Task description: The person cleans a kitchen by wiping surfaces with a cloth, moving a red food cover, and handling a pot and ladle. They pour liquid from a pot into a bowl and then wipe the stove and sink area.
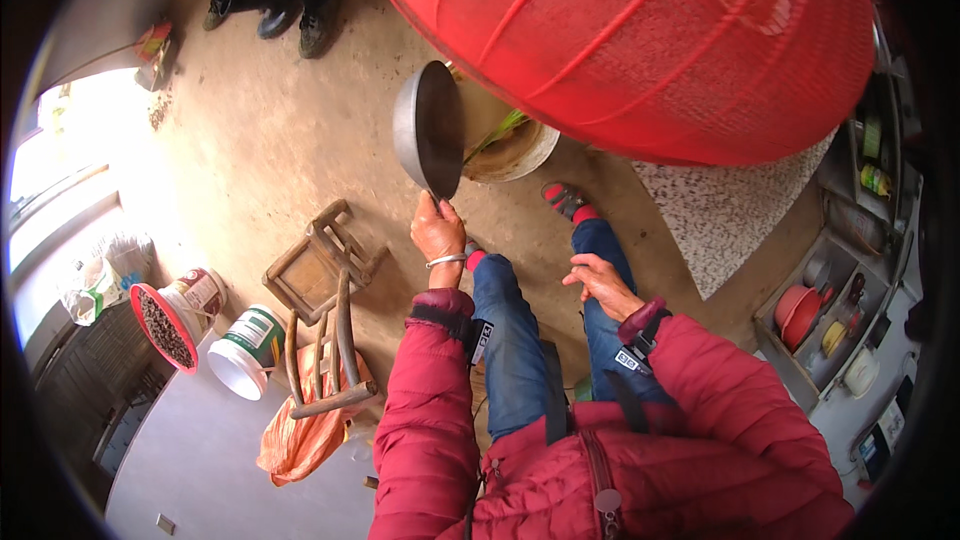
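Two hands, one load: left hand (437,232) with fingers closed on the near edge of the metal pan (410,130), tipped up at the basin's (546,153) left, right hand (606,286) half-open, empty, so a weak grip might let the pan twist and drop.

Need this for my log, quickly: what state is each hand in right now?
Left hand: closed on the near edge of the gray metal pan.
Right hand: loosely open, nothing seen in it.
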`<state>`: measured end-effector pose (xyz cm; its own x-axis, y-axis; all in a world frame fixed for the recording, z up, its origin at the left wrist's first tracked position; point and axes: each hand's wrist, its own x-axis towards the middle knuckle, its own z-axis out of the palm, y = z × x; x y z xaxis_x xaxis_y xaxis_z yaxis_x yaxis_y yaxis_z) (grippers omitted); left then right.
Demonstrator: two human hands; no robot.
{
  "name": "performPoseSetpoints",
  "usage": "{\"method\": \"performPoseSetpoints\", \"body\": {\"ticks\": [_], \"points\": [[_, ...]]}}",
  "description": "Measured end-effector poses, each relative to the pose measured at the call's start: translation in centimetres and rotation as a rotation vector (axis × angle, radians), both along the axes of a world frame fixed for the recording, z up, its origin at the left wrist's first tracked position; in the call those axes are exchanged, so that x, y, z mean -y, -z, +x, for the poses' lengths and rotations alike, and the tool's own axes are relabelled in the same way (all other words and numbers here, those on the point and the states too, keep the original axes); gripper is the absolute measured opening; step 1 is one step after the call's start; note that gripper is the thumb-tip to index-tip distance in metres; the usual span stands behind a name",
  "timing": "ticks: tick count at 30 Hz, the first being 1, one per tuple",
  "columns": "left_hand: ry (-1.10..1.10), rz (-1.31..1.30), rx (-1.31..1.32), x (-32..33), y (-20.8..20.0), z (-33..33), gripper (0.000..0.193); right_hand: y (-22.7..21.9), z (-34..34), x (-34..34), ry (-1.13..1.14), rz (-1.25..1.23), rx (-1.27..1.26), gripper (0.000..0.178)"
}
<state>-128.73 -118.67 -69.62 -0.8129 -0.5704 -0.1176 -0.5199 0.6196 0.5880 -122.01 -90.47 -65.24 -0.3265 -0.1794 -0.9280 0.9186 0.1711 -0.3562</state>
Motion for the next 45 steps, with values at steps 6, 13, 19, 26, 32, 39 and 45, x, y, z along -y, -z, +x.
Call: {"method": "performPoseSetpoints", "body": {"ticks": [6, 13, 19, 26, 32, 39, 45], "points": [[0.169, -0.273, 0.054, 0.8, -3.3, 0.5, 0.033, -5.1, -0.8, -0.5, -0.118, 0.008, -0.064, 0.043], [-0.517, 0.957, 0.088, 9.3, -7.8, 3.0, 0.017, -13.9, -2.7, -2.9, -0.308, -0.076, -0.199, 0.037], [-0.447, 1.305, 0.107, 16.1, -17.7, 7.9, 0.012, -24.8, 1.1, -10.4, -0.177, 0.101, -0.359, 0.030], [-0.504, 1.323, 0.151, 16.6, -24.5, 11.9, 0.012, -30.8, 8.3, -18.5, -0.181, 0.254, -0.469, 0.033], [-0.364, 1.107, 0.136, 7.2, -28.4, 10.6, 0.012, -30.8, 14.4, -28.2, -0.096, 0.285, -0.517, 0.034], [-0.143, 1.141, 0.188, -15.2, -36.6, 9.5, 0.013, -31.2, 26.7, -41.5, 0.344, 0.243, -0.597, 0.023], [0.290, 1.335, 0.457, -33.5, -40.6, 4.8, 0.020, -31.5, 34.2, -48.7, 0.546, 0.384, -0.591, 0.019]]}}
